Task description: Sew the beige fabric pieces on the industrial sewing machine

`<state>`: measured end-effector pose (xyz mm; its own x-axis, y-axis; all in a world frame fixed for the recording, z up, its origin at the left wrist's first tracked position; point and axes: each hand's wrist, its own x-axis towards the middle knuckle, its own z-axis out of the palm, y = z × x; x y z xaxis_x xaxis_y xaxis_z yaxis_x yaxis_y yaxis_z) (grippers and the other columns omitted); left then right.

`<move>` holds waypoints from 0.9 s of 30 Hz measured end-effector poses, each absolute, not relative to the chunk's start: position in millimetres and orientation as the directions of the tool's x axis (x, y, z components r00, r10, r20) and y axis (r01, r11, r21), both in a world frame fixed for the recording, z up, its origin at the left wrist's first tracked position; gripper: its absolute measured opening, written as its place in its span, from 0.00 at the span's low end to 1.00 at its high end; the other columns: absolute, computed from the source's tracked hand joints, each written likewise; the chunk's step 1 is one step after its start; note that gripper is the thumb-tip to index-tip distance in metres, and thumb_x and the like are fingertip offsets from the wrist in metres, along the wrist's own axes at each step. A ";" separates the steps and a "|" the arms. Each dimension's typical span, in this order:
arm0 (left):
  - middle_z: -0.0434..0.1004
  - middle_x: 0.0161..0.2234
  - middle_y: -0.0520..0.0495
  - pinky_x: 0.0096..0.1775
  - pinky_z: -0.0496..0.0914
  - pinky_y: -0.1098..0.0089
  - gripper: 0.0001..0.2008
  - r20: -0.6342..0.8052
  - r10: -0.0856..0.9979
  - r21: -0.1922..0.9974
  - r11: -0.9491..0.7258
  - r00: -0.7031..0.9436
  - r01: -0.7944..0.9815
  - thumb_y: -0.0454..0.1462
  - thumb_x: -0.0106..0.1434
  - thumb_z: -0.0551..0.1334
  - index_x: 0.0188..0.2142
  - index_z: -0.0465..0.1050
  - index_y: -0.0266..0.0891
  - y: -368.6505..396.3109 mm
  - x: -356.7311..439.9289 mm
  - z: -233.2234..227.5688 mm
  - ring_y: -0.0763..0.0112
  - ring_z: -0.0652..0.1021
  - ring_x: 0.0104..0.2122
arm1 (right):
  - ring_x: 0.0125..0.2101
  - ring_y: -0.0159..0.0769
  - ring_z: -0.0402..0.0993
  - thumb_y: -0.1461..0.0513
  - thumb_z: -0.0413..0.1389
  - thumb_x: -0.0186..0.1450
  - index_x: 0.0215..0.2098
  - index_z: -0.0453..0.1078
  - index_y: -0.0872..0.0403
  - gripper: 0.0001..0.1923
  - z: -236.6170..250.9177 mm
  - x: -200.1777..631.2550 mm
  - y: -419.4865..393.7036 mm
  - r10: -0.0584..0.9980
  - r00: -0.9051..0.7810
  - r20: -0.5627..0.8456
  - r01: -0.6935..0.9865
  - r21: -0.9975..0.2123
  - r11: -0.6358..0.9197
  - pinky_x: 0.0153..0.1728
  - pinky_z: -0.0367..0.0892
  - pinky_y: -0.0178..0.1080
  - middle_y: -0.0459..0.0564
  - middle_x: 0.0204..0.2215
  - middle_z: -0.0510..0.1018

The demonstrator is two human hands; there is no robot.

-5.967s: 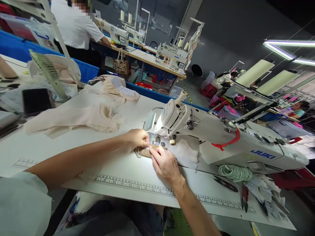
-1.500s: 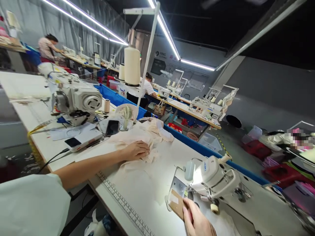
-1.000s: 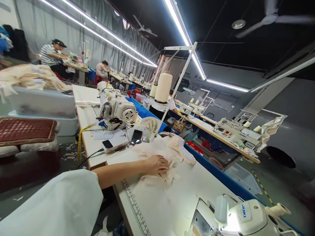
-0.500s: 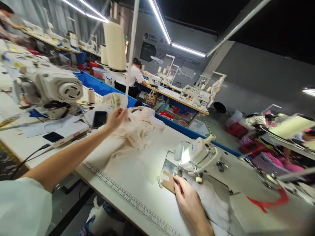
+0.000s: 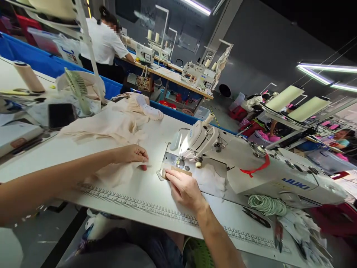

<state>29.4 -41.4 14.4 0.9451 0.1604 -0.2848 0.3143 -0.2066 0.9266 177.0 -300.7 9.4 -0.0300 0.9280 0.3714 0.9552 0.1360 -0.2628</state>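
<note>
"JUKI" in blue on the sewing machine (image 5: 279, 171) arm, and again, small, on its head; same blue lettering on a far machine (image 5: 199, 72), too small to read surely. Printed ruler (image 5: 156, 208) with numbers along the desk (image 5: 156, 137) front edge, digits too blurred to read. Left hand (image 5: 131, 153) palm down, fingers curled narrow, pressing a thin beige cloth (image 5: 111, 173) flat on the desk left of the machine head. Right hand (image 5: 184, 188) just in front of the needle plate, fingertips pinching a small tan strip (image 5: 178, 171). Strip flat, long axis running left to right along the machine front, near end under the fingers, far end toward the needle. More beige cloth piled (image 5: 111, 121) behind the left hand.
</note>
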 end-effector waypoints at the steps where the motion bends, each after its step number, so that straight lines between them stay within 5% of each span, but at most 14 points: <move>1: 0.85 0.29 0.45 0.28 0.64 0.72 0.16 -0.286 0.193 0.924 -0.204 0.939 0.323 0.49 0.51 0.67 0.31 0.74 0.40 -39.3 34.1 15.1 0.67 0.76 0.26 | 0.51 0.42 0.78 0.68 0.48 0.69 0.57 0.71 0.53 0.20 8.3 176.4 -300.4 0.934 -0.036 0.355 0.963 -0.237 0.128 0.51 0.74 0.44 0.55 0.56 0.78; 4: 0.84 0.29 0.46 0.23 0.56 0.73 0.15 -0.262 0.249 0.909 -0.261 0.932 0.325 0.48 0.52 0.64 0.32 0.72 0.40 -43.3 45.3 29.0 0.74 0.67 0.18 | 0.48 0.43 0.79 0.69 0.48 0.69 0.55 0.72 0.55 0.19 7.0 175.8 -300.9 0.938 -0.007 0.347 0.977 -0.197 0.080 0.48 0.74 0.43 0.56 0.54 0.79; 12: 0.82 0.27 0.49 0.23 0.53 0.73 0.16 -0.305 -0.034 0.885 -0.381 0.952 0.269 0.49 0.53 0.63 0.35 0.73 0.40 -64.4 64.4 57.1 0.76 0.61 0.18 | 0.46 0.44 0.79 0.65 0.45 0.72 0.60 0.68 0.57 0.21 2.2 178.7 -278.9 0.917 0.167 0.362 0.972 -0.214 -0.092 0.42 0.74 0.42 0.59 0.63 0.70; 16: 0.84 0.31 0.48 0.26 0.61 0.73 0.19 -0.264 0.072 0.932 -0.238 0.962 0.274 0.51 0.54 0.65 0.37 0.76 0.40 -52.6 69.1 33.0 0.72 0.71 0.23 | 0.38 0.41 0.79 0.63 0.44 0.73 0.60 0.68 0.57 0.21 1.1 178.8 -263.7 0.946 0.172 0.277 0.984 -0.101 -0.149 0.28 0.70 0.39 0.58 0.62 0.72; 21: 0.83 0.30 0.48 0.29 0.62 0.73 0.17 -0.210 0.217 0.916 -0.297 0.953 0.269 0.50 0.54 0.64 0.31 0.74 0.39 -60.6 74.6 15.5 0.70 0.73 0.27 | 0.32 0.36 0.75 0.64 0.45 0.74 0.47 0.73 0.56 0.15 8.9 169.9 -277.3 0.954 0.177 0.241 0.982 0.023 -0.188 0.30 0.66 0.37 0.54 0.43 0.80; 27: 0.77 0.24 0.51 0.24 0.56 0.72 0.12 -0.193 0.175 0.840 -0.480 0.966 0.254 0.45 0.54 0.61 0.24 0.71 0.39 -82.1 72.5 31.6 0.75 0.65 0.20 | 0.36 0.36 0.76 0.67 0.46 0.72 0.52 0.72 0.57 0.15 8.5 167.1 -300.0 0.961 0.153 0.231 0.983 0.066 -0.172 0.36 0.69 0.38 0.55 0.53 0.78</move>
<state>72.5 -82.1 31.6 0.9656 0.1748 -0.1925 0.2543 -0.4797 0.8398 167.1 -300.0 8.5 0.1526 0.9610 0.2307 0.9829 -0.1719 0.0659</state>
